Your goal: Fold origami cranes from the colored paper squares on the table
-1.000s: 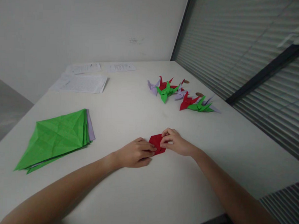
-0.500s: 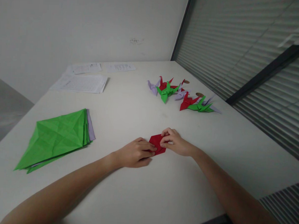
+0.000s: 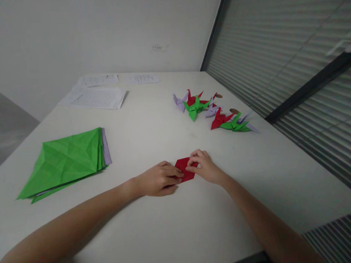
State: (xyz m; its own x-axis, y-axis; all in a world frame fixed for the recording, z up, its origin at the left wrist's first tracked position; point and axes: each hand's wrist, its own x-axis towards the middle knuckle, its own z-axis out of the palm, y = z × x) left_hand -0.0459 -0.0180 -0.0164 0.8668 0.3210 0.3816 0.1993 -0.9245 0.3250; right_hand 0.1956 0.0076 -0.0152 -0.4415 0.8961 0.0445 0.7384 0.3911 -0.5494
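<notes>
A small folded piece of red origami paper [image 3: 182,164] lies on the white table in front of me. My left hand [image 3: 161,179] rests at its left side, fingers together and their tips pressing the paper down. At the right side, my right hand [image 3: 202,166] has thumb and fingertips pinched on the paper, hiding its right corner. Past my hands sits a group of folded paper cranes, among them a green crane [image 3: 195,108], a red crane [image 3: 220,119] and a lilac crane [image 3: 180,102].
On the left lies a stack of creased green paper sheets [image 3: 69,158] with a lilac sheet [image 3: 106,148] showing at its edge. Printed pages [image 3: 95,97] lie at the back left. Window blinds [image 3: 283,55] border the table's right side.
My right hand has shifted very slightly left over the red paper, its fingertips still pinched there. The left hand stays in place.
</notes>
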